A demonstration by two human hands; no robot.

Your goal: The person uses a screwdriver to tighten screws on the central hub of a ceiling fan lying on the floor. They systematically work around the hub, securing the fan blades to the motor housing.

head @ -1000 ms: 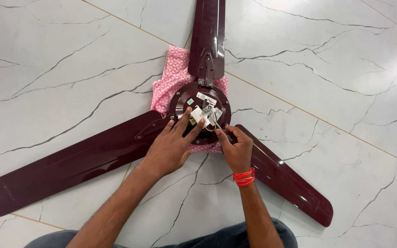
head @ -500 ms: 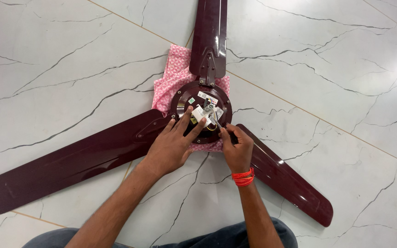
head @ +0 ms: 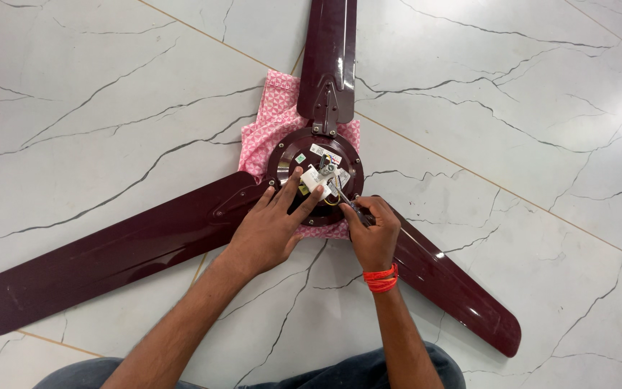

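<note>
Our left hand [head: 268, 230] spread flat on the fan hub [head: 314, 173], fingers open, our right hand [head: 373, 232] clenched round a screwdriver [head: 341, 193], tip at hub centre, pink cloth [head: 271, 130] beneath, marble floor [head: 73, 108].

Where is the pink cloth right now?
In the head view the pink cloth lies on the marble floor under the fan's motor hub, just above the left hand.

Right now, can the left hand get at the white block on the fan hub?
Likely yes. The left hand already lies on the hub, fingers spread, fingertips at the white block. Nothing sits between them; the right hand and its tool come in from the other side.
</note>
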